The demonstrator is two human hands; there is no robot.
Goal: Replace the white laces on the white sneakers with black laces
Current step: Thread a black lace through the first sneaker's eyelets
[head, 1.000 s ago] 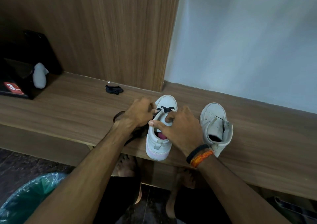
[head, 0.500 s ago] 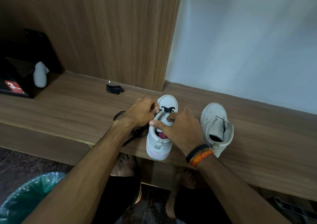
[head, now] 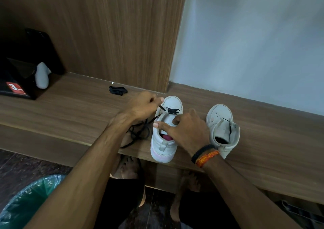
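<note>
Two white sneakers stand on a wooden bench (head: 70, 113). The left sneaker (head: 163, 148) has a black lace (head: 171, 110) threaded through its lowest eyelets near the toe. My left hand (head: 142, 106) pinches one end of that lace beside the shoe's left side, and the loose length (head: 138, 134) trails under my wrist onto the bench. My right hand (head: 185, 132) grips the shoe's upper and tongue from the right. The right sneaker (head: 222, 125) stands unlaced beside it. A bundled second black lace (head: 117, 90) lies near the back panel.
A black box (head: 15, 88) with a red label and a white object (head: 42, 78) sit at the bench's far left. A bin with a green liner (head: 26, 200) stands on the floor at lower left. My bare feet (head: 128, 167) are under the bench.
My left hand has pulled the lace end up and to the left, away from the shoe, so more black lace shows. My right hand keeps its hold on the shoe.
</note>
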